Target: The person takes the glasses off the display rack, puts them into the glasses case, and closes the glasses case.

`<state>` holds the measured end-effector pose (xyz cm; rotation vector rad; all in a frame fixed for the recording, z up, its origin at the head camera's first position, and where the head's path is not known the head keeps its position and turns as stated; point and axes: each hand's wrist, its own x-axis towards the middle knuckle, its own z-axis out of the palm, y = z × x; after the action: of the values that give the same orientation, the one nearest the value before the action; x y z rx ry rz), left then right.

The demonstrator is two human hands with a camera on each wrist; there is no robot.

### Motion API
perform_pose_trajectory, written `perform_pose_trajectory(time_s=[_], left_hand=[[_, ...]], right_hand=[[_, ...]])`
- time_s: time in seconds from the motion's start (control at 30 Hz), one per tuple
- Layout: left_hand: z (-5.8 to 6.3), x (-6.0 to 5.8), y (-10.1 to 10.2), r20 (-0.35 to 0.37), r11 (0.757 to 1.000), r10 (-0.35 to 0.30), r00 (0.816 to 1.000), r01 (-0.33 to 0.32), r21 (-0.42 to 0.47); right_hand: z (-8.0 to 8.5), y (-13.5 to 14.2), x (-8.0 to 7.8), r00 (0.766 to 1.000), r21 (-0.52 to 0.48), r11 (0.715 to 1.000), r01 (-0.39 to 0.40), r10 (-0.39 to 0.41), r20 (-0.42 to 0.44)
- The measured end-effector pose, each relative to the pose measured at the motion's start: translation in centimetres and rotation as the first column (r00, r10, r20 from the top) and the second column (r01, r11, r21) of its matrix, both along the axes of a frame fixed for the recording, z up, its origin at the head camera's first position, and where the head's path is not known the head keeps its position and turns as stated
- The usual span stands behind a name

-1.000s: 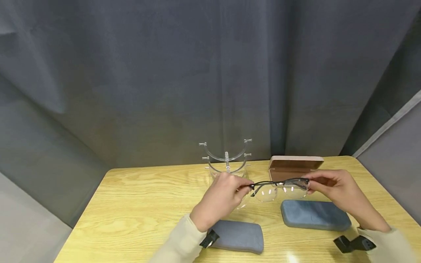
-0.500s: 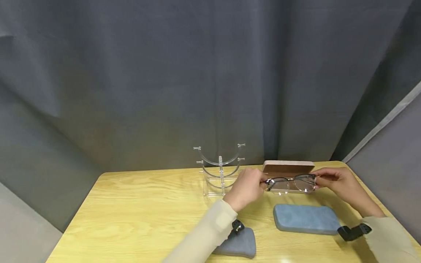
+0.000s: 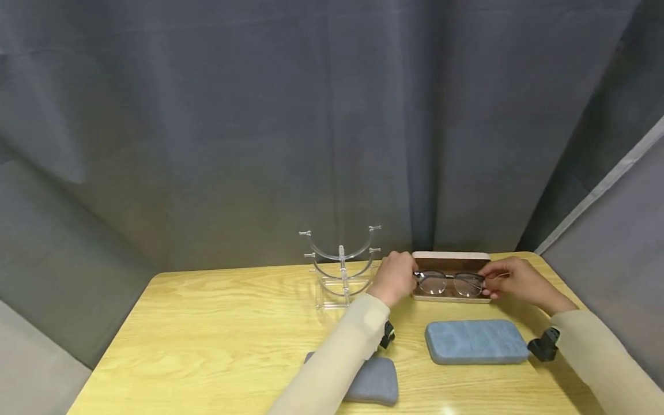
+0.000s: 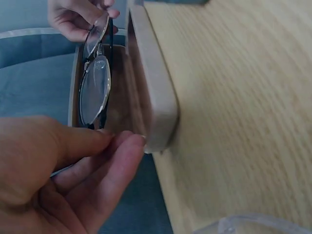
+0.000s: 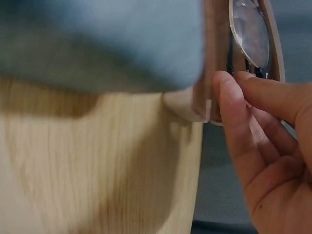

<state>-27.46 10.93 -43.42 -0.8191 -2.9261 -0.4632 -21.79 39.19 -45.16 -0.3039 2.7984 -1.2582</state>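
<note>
A pair of eyeglasses [image 3: 433, 283] with a dark upper rim and clear lenses is held level between my hands, right at the opening of a brown-lined glasses case [image 3: 451, 298] with its lid up. The left corner of the frame is pinched by my left hand [image 3: 394, 279]. My right hand [image 3: 515, 281] pinches the opposite corner by thumb and fingertips. In the left wrist view the folded temples of the eyeglasses [image 4: 95, 92] lie behind the lenses, inside the outline of the case [image 4: 158, 92]. The right wrist view shows one lens beside my right thumb.
A blue glasses case [image 3: 476, 342] lies shut in front of the brown-lined one. Nearer, a grey-blue case [image 3: 372, 381] is partly hidden by my left sleeve. A clear display stand [image 3: 342, 276] rises left of my left hand. Grey curtain [image 3: 233, 144] hangs behind the table.
Both hands have carried the eyeglasses away from me, from above the table by the blue case to the opening of the brown-lined case. The head view has shifted slightly.
</note>
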Motion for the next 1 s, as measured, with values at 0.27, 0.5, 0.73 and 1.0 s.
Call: perform_pose_trajectory(time_s=[0.27, 0.5, 0.73, 1.0], left_hand=[[-1.2, -0.6, 0.2, 0.050, 0.995, 0.100, 0.994, -0.100, 0.003], [-1.9, 0.3, 0.3, 0.049, 0.990, 0.136, 0.990, -0.134, -0.033], [-2.4, 0.2, -0.3, 0.058, 0.994, 0.100, 0.993, -0.102, 0.035], [-2.2, 0.2, -1.5, 0.137, 0.981, 0.071, 0.988, -0.094, 0.170]], right_hand=[[-0.1, -0.5, -1.5, 0.999, 0.185, 0.983, -0.010, 0.019, -0.046], [-0.7, -0.5, -2.2, 0.992, 0.402, 0.916, -0.016, 0.065, -0.109], [-0.6, -0.7, -2.0, 0.997, 0.374, 0.927, -0.043, 0.062, -0.040], [-0.6, 1.0, -0.6, 0.997, 0.115, 0.992, 0.044, -0.051, 0.066]])
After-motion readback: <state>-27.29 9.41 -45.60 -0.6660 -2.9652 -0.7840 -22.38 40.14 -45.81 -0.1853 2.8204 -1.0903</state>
